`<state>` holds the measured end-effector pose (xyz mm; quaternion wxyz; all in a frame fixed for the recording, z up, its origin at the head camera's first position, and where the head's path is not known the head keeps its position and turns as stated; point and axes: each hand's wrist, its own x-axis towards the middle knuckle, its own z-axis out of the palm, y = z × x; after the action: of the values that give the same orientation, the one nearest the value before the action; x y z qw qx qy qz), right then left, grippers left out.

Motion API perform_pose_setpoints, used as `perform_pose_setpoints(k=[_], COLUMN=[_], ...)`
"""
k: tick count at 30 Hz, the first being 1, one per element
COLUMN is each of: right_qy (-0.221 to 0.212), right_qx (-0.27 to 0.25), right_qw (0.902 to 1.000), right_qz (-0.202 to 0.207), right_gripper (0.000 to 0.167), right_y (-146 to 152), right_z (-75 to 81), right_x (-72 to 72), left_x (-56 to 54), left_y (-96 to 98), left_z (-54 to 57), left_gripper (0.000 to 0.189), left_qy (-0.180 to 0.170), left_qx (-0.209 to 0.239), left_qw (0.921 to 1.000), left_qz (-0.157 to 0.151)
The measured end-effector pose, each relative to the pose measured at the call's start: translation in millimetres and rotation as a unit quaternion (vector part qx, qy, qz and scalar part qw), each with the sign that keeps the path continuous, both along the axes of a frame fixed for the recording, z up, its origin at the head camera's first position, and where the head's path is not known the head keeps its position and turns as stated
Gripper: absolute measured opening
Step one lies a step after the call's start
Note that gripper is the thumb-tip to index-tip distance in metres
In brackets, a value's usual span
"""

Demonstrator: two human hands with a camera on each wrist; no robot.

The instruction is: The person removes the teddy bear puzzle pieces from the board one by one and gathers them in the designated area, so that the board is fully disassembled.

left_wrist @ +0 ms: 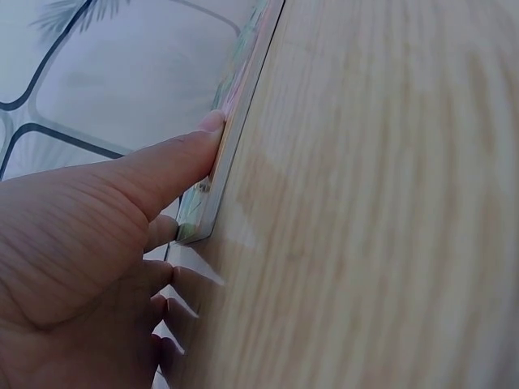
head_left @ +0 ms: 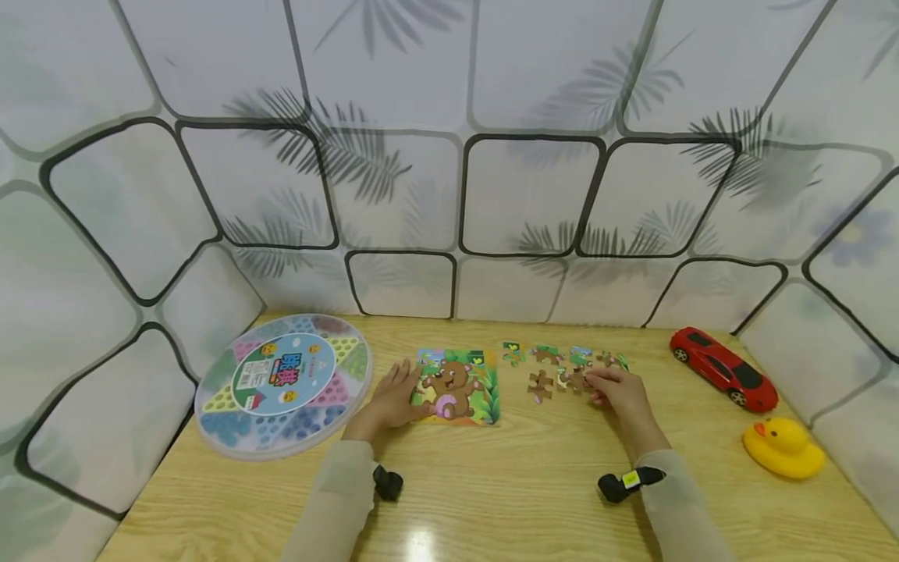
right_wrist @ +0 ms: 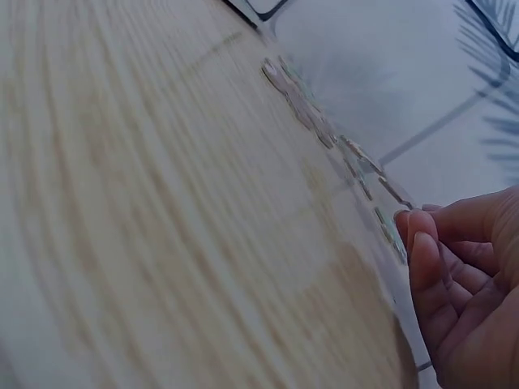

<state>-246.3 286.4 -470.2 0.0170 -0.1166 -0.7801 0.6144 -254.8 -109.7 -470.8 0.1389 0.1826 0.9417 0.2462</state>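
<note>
A square bear jigsaw puzzle (head_left: 456, 390) lies flat on the wooden table. My left hand (head_left: 389, 400) rests at its left edge with the fingers extended; in the left wrist view the thumb (left_wrist: 174, 162) touches the puzzle's top near its rim. To the right, my right hand (head_left: 623, 400) pinches a brown puzzle piece (head_left: 577, 381) between thumb and fingertips. The right wrist view shows this piece tilted just above the others. A loose brown piece (head_left: 540, 385) lies to its left, and several more pieces (head_left: 546, 354) sit in a row behind.
On the left lies a round Chinese checkers board (head_left: 218, 421) with a printed label. A red toy car (head_left: 723, 368) and a yellow rubber duck (head_left: 785, 449) stand at the right. Patterned fabric walls (head_left: 516, 289) close off the table's back and sides.
</note>
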Motion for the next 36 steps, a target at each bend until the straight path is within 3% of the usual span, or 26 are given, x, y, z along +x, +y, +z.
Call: perform_pose_setpoints(k=[15,21,36], right_qy=[-0.013,-0.012,-0.016], right_qx=[0.037,0.031,0.012], right_qw=[0.9992,0.9994,0.9998], right_qz=[0.006,-0.010,-0.002], right_gripper=[0.029,0.032,0.035], right_y=[4.8,5.5,8.8], right_z=[-4.7,-7.5,-9.2], right_x=[2.4,3.0,4.3], left_x=[0.2,0.2,0.4], left_y=[-0.8,-0.4,-0.6], left_z=[1.7,2.0,1.1], left_gripper=[0.082,0.083,0.081], left_qy=[-0.007,-0.010,-0.006], left_qx=[0.011,0.008,0.013], left_qw=[0.9999,0.9999,0.9999], left_qz=[0.000,0.001,0.003])
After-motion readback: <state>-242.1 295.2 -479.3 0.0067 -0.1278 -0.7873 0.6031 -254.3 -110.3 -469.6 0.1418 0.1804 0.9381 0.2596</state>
